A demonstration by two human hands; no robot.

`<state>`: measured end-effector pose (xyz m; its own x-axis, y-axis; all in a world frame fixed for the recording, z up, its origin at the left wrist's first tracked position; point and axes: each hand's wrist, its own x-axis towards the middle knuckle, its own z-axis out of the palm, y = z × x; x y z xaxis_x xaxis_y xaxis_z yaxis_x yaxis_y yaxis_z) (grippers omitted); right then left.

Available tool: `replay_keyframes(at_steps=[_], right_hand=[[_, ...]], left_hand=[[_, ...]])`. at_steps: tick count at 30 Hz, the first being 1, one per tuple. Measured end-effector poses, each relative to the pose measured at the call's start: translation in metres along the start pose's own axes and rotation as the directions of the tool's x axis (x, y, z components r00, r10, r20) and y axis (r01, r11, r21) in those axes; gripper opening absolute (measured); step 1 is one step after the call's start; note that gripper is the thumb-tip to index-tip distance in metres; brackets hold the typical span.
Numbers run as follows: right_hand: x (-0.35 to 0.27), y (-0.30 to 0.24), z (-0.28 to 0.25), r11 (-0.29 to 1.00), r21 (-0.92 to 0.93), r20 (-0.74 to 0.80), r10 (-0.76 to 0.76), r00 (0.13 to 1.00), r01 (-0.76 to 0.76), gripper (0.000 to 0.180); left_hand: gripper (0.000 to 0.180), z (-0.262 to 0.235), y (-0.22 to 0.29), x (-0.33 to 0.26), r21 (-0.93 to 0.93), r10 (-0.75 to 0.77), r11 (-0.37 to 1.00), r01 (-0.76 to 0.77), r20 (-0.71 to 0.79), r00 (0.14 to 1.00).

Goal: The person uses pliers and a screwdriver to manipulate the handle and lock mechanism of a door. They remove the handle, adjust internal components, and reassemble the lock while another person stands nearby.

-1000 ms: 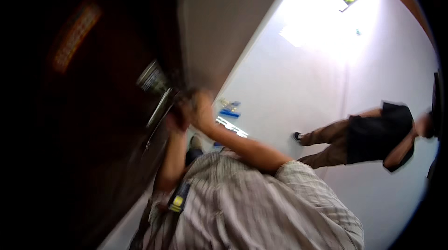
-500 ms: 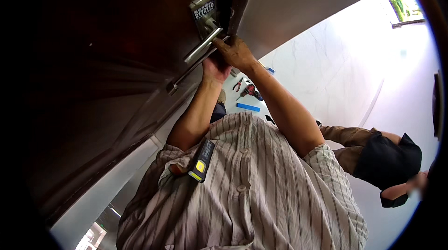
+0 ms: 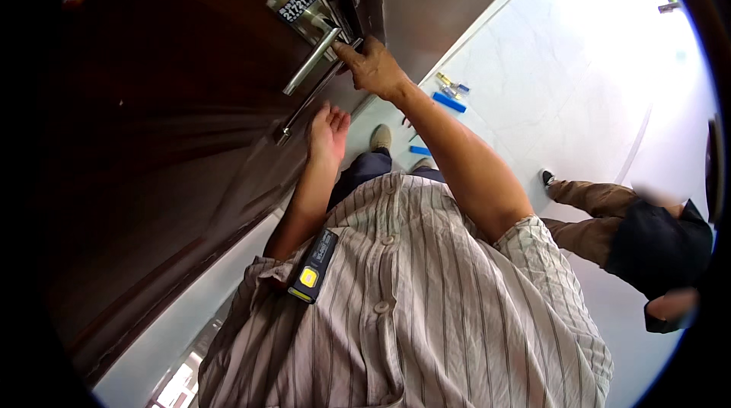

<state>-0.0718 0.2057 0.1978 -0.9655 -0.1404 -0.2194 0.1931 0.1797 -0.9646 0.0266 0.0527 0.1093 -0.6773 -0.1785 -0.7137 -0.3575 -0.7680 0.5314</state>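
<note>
On the dark brown door (image 3: 190,65) sits a metal handle plate (image 3: 301,1) with a dark sticker and a silver lever handle (image 3: 311,62). Beside the lever runs a long thin metal rod (image 3: 308,103) with a short bent piece at its lower end. My right hand (image 3: 375,69) is closed at the rod's upper end, next to the door edge, its index finger reaching toward the lever's base. Lower down, my left hand (image 3: 329,132) is raised palm-up with fingers stretched out, holding nothing, just right of the rod's lower end.
Blue blocks (image 3: 449,102) and small yellow-and-silver parts (image 3: 451,84) lie on the pale floor (image 3: 525,88) behind my right forearm. A person in dark top and brown trousers (image 3: 594,210) stands at right. A black-and-yellow light (image 3: 312,267) is clipped to my shirt.
My left hand has come away from beside the right hand, dropping lower and leftward with its fingers now in sight. My right hand stays at the rod's upper end. The view has shifted.
</note>
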Motion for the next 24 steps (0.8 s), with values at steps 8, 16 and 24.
replay_keyframes(at_steps=[8,16,24], right_hand=[[-0.010,-0.024,-0.014,0.988,0.131,0.078,0.066,0.995,-0.076,0.042],[0.000,-0.002,-0.010,0.968,0.251,0.092,0.001,0.996,-0.024,0.051],[-0.003,0.001,-0.003,0.891,0.443,0.123,0.050,0.991,-0.100,0.047]], left_hand=[[0.024,-0.044,0.060,-0.109,0.867,0.703,-0.168,-0.469,0.439,0.560],[0.045,0.002,0.090,-0.100,0.672,0.360,-0.608,-0.423,0.708,0.608],[0.039,0.025,0.116,-0.100,0.757,0.288,-0.477,-0.445,0.614,0.735]])
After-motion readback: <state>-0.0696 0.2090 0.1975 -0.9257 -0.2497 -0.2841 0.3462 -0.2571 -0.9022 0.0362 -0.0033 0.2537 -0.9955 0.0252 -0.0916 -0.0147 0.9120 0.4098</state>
